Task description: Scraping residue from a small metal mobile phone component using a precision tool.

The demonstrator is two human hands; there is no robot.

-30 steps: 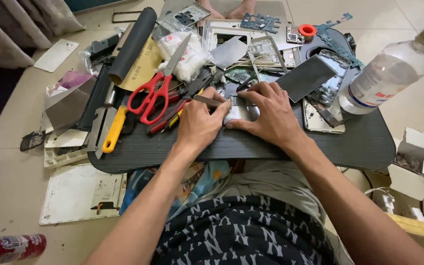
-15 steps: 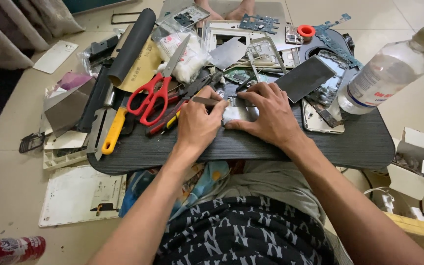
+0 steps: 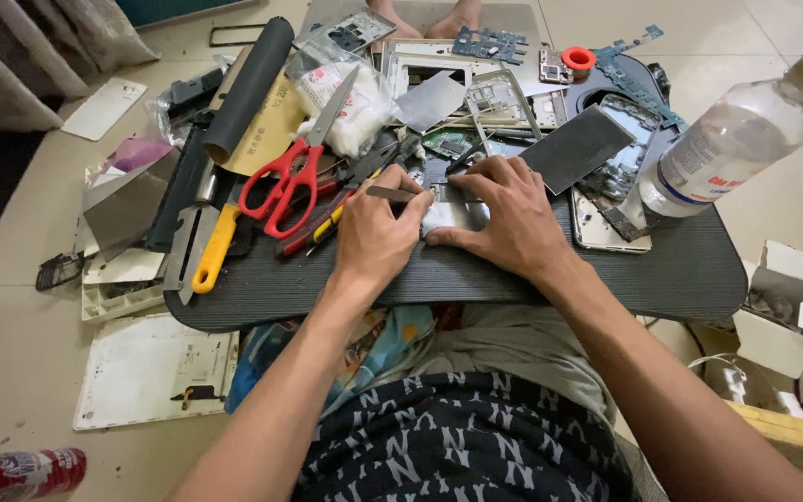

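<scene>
My left hand (image 3: 375, 232) rests on the black lap table (image 3: 662, 279) and grips a thin metal tool (image 3: 392, 193) whose tip points left. My right hand (image 3: 504, 212) presses down on a small silvery phone part (image 3: 446, 216) between both hands; most of that part is hidden under my fingers. Red-handled scissors (image 3: 285, 181) lie just left of my left hand, over a yellow-and-black screwdriver (image 3: 322, 228).
A clear plastic bottle (image 3: 727, 153) lies at the table's right. A black roll (image 3: 248, 88), a yellow-handled scraper (image 3: 206, 251), a grey plate (image 3: 576, 147), circuit boards and phone frames crowd the far side. A white panel (image 3: 141, 372) and red can (image 3: 20, 472) lie on the floor left.
</scene>
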